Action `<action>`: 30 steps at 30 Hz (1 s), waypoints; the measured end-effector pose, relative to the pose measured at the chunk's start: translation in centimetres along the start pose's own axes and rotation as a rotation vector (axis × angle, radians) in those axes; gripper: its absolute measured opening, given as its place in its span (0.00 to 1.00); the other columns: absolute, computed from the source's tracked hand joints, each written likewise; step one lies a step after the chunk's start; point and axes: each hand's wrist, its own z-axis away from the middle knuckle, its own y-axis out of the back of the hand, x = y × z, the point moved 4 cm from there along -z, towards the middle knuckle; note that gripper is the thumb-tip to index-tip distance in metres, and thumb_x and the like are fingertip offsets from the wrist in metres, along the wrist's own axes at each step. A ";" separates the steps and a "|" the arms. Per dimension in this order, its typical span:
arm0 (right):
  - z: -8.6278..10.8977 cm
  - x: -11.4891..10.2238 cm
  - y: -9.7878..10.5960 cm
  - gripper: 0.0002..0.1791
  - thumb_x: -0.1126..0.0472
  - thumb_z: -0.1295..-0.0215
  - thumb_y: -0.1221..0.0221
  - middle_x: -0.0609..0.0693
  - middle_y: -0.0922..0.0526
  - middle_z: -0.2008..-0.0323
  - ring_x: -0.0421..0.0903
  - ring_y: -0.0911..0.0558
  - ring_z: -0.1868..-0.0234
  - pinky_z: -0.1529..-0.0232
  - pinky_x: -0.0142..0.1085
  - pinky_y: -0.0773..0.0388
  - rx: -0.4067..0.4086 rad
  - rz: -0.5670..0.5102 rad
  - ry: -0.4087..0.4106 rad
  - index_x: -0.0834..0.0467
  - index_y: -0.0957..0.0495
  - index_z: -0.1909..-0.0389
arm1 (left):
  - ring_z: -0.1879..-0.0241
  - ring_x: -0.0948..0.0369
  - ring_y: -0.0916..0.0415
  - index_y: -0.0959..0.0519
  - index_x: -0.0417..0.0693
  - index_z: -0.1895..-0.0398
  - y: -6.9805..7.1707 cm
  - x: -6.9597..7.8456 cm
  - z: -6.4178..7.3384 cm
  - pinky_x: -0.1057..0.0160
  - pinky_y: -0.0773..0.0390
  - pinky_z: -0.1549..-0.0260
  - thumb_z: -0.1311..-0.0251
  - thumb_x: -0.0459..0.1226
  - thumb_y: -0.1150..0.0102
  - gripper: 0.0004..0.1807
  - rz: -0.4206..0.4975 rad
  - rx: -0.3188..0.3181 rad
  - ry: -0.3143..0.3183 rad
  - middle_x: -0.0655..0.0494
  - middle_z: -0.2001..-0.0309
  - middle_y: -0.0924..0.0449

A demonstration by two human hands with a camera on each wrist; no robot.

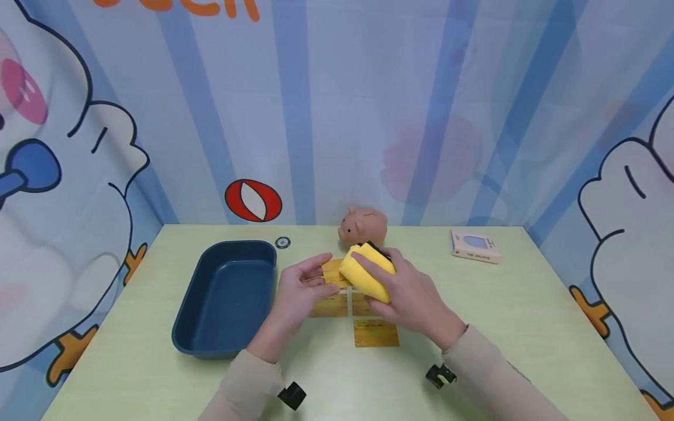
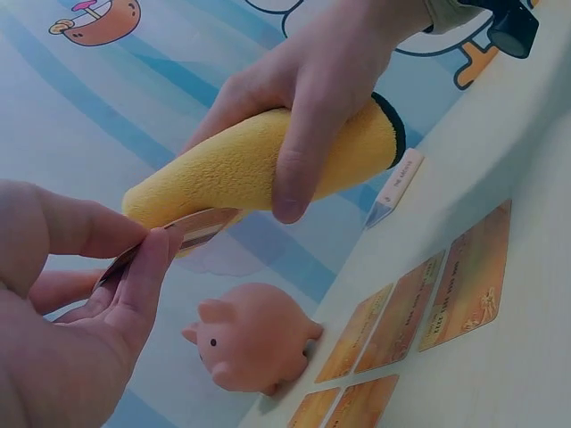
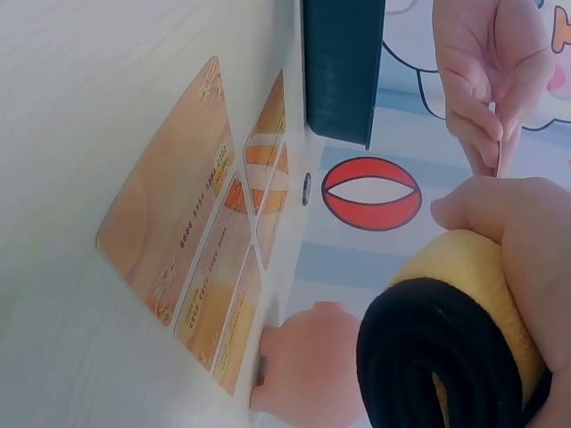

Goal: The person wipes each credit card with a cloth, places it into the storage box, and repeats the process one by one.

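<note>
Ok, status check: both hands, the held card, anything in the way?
Left hand pinching card, raised above table. Right hand gripping cloth at card's end. Nothing visibly in the way.

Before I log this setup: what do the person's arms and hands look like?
Left hand and right hand: bare, no gloves. Left sleeve and right sleeve: both beige, with a small black camera beside each.

on the table, the tub sits left of the cards, a disc near its back right corner; the piggy bank stands behind the cards, left of the box.
</note>
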 end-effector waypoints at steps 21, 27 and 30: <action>0.8 2.1 0.2 0.45 0.52 0.38 0.31 0.63 0.27 0.40 0.51 0.23 0.60 0.70 0.42 0.22 -0.025 -0.060 -0.123 0.39 0.36 0.20 | 0.49 0.51 0.13 0.23 0.44 0.29 1.4 0.1 0.1 0.58 0.12 0.52 0.38 0.24 0.32 0.32 -0.018 -0.016 0.040 0.41 0.43 0.16; 1.2 3.3 0.4 0.46 0.53 0.37 0.32 0.62 0.28 0.41 0.47 0.26 0.65 0.74 0.37 0.27 -0.046 -0.135 -0.205 0.36 0.39 0.18 | 0.56 0.48 0.12 0.25 0.47 0.28 1.6 -0.3 0.1 0.58 0.11 0.57 0.37 0.22 0.35 0.33 -0.013 -0.034 0.049 0.39 0.46 0.14; 1.5 3.6 0.5 0.46 0.52 0.36 0.33 0.61 0.28 0.41 0.46 0.27 0.68 0.75 0.37 0.28 -0.052 -0.167 -0.235 0.34 0.40 0.18 | 0.59 0.49 0.12 0.25 0.49 0.28 1.6 -0.7 0.1 0.58 0.10 0.60 0.37 0.22 0.35 0.34 -0.012 -0.033 0.055 0.40 0.53 0.13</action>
